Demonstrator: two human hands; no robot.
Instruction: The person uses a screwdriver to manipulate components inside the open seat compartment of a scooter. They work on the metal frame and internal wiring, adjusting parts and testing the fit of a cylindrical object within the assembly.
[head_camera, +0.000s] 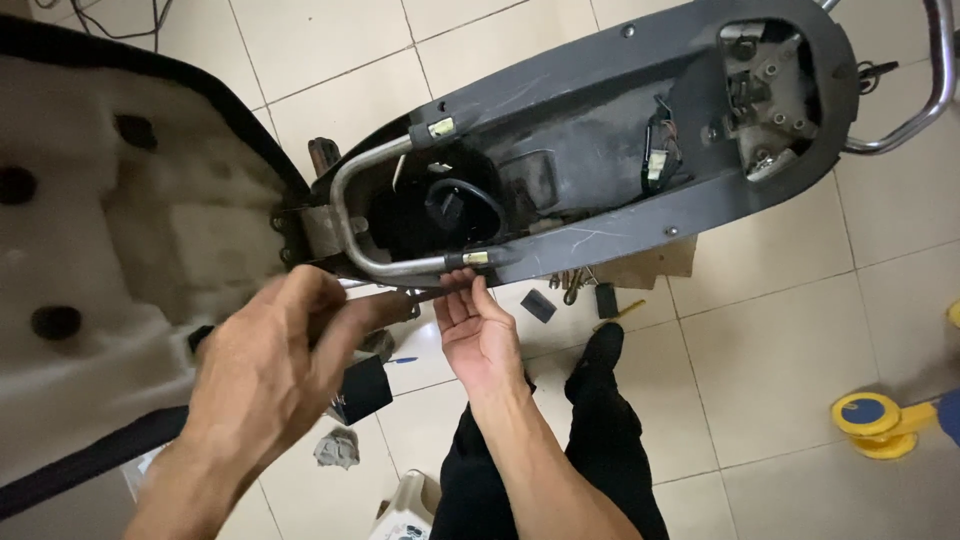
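2 bare hands work at the near edge of an opened scooter body (600, 150), seen from your head camera. Your left hand (265, 370) is curled, back toward the camera, its fingers closed around a thin dark metal bar (400, 298) that runs just beneath the body's lower rim; your right hand (478, 335) is turned palm up, fingers loosely spread, with its fingertips (462, 280) touching the rim where a silver bent tube (350, 215) ends in a yellowish collar — it grips nothing that can be seen. The tube loops around the front of the dark under-seat cavity, inside which a round black cap (450, 205) sits. Farther along the body a bundle of wires with a white connector (655, 160) lies in a recess, and near the tail a grey bracket plate (765, 95) shows several bolt heads. The seat (90, 250) is flipped open at left, its pale underside facing up within a black border. At upper right a chrome grab rail (925, 110) curves off the tail. On the tiled floor (780, 330) lie small parts — a few screws (565, 285), a black block (538, 305), a grey crumpled rag (338, 447) — and a yellow-and-blue object (880, 420) rests well apart at right. Your dark trouser leg (600, 440) extends below the hands.
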